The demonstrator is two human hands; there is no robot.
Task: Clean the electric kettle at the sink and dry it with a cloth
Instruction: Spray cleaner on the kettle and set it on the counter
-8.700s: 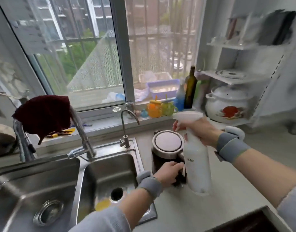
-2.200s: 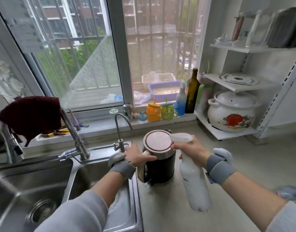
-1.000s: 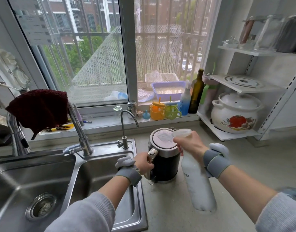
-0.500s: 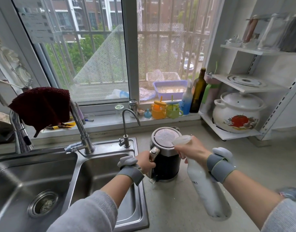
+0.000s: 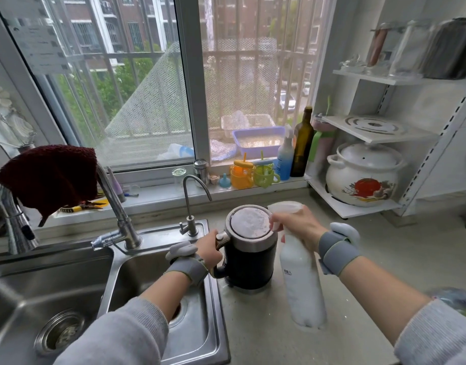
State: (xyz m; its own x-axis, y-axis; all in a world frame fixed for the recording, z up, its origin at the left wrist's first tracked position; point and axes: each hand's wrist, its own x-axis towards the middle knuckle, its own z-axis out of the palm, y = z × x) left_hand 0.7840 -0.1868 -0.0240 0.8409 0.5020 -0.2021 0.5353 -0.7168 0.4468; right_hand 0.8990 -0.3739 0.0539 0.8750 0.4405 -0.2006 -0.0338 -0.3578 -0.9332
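Standing upright on the worktop (image 5: pixel 266 333) just beside the sink's (image 5: pixel 211 299) right edge, the kettle (image 5: pixel 250 254) is being held: the left hand (image 5: pixel 209 250) is closing its grip around the handle, while the right hand (image 5: pixel 296 225) is clasping a white spray bottle (image 5: pixel 301 288), nozzle touching the foamy lid.

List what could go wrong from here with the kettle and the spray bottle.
1. The kettle stands near the counter's edge by the sink; a tug from the left hand on its handle might tip it in.
2. The right hand aims the spray bottle close to the foamy lid, so foam may run down and make the handle slippery.
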